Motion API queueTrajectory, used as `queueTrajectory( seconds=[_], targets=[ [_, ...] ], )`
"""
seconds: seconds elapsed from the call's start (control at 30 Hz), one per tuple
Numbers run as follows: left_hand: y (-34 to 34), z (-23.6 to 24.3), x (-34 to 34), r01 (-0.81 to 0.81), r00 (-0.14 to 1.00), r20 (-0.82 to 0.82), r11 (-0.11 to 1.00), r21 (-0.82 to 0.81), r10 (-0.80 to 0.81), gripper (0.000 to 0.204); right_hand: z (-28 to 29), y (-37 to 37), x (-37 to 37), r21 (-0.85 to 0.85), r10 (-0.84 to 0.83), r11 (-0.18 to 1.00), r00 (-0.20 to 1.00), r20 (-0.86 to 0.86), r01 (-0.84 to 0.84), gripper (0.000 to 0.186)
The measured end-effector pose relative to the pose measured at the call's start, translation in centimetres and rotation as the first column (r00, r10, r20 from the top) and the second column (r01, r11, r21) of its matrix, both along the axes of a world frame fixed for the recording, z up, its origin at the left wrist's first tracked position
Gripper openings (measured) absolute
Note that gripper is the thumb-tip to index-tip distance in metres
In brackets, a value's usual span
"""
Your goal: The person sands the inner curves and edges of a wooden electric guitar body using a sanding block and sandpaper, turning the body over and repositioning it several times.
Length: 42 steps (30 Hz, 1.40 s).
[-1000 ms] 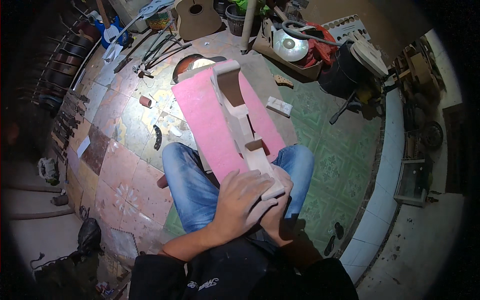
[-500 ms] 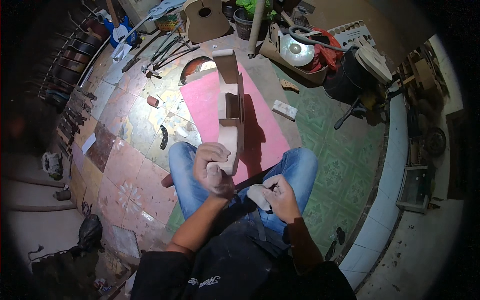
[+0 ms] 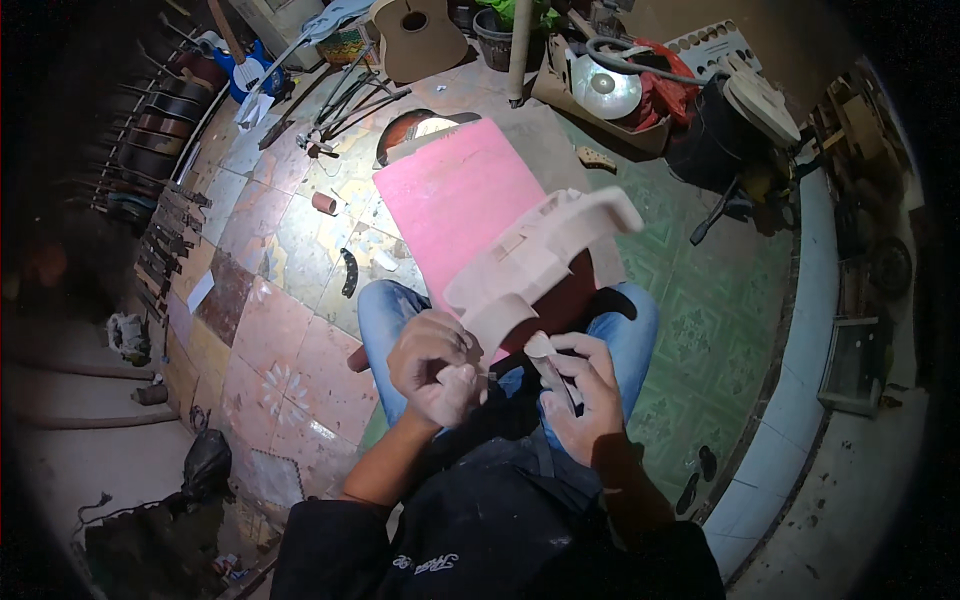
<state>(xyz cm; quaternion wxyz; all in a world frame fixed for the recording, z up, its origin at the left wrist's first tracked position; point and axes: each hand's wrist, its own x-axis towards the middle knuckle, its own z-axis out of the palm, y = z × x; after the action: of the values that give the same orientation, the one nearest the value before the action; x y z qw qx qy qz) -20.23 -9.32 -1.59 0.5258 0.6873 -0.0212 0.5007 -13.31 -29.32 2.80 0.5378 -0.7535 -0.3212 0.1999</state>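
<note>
A pale, unpainted wooden piece with cutouts (image 3: 505, 275), shaped like a guitar body and slightly blurred, is held diagonally over a pink board (image 3: 450, 180) between my knees. My left hand (image 3: 435, 370) has its fingers closed on the near end of that piece. Just to the right, my right hand (image 3: 580, 395) pinches a small pale, dusty pad (image 3: 540, 350) with a dark side. Whether the pad touches the wood I cannot tell.
Guitar bodies on a rack (image 3: 160, 130) line the left. A blue guitar (image 3: 250, 70), a tan guitar body (image 3: 415, 40), and a cardboard box (image 3: 575, 110) with a silver disc stand behind. A black bin (image 3: 695, 140) is at right. Small pieces (image 3: 348, 272) lie on the tiles.
The wooden piece has swung from upright along the board to a tilted diagonal, its far end toward the right. My hands have separated since the first frame; the right one now shows the pad, raised slightly.
</note>
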Motion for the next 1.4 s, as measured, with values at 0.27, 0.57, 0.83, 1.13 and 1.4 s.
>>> queueTrajectory(
  seconds=[0.27,0.57,0.83,1.13,1.4],
  targets=[
    [-4.9,-1.7,-0.6,-0.01,0.996,0.091,0.989,-0.148,0.023,0.025,-2.8,1.5,-1.5,0.134,0.004,0.991,0.99,0.144,-0.023,0.031],
    [-4.8,-0.5,0.0,-0.038,0.999,-0.01,0.928,-0.371,0.037,0.022,-3.9,2.2,-3.5,0.311,-0.025,0.95,0.995,0.101,-0.008,0.043],
    [-4.9,-0.1,0.3,-0.008,1.0,-0.021,0.934,-0.358,0.001,0.024,-3.4,1.8,-3.6,0.299,-0.052,0.954,0.997,0.054,0.033,0.043],
    [-4.3,0.5,0.9,0.013,1.0,-0.007,0.944,-0.331,-0.016,0.025,-2.4,2.8,-2.5,0.144,-0.037,0.99,0.975,0.218,0.006,0.052],
    [-4.0,0.7,1.2,-0.014,1.0,-0.018,0.912,-0.41,0.008,0.026,-1.5,3.2,-2.0,0.122,0.063,0.989,0.979,0.194,-0.088,0.052]
  ],
)
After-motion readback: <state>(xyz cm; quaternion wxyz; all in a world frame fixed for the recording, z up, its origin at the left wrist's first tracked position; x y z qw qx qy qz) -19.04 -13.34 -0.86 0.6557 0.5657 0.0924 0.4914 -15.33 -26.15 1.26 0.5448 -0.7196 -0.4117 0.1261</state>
